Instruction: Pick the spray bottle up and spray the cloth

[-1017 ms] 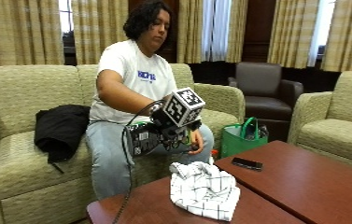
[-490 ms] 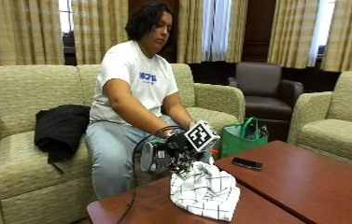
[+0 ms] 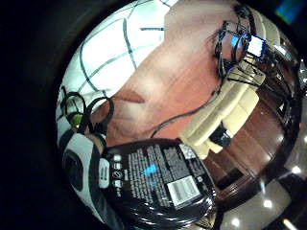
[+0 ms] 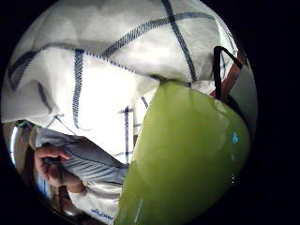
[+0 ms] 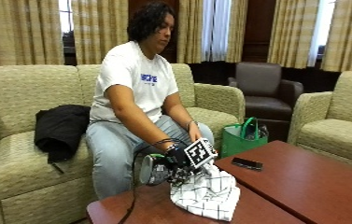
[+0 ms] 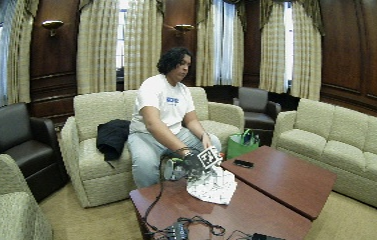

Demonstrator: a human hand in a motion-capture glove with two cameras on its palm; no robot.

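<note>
Bottle [image 5: 152,169] hangs above the table [image 5: 299,186] edge, gripped in the gloved right hand [image 5: 179,161], fingers curled round it, just beside the crumpled checked cloth [image 5: 207,196]. Its green body [image 4: 187,164] fills the thumb-side view; a phone [image 5: 247,163] lies nearby.

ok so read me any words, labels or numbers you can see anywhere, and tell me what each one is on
Nothing can be read for sure.
Bottle: back label with fine print, icons and a barcode, all too small to read.
T-shirt: a blue chest print, too blurred to read.
Cloth: only a grid of dark lines, no text.
Hand: no text shows on its glove.
</note>
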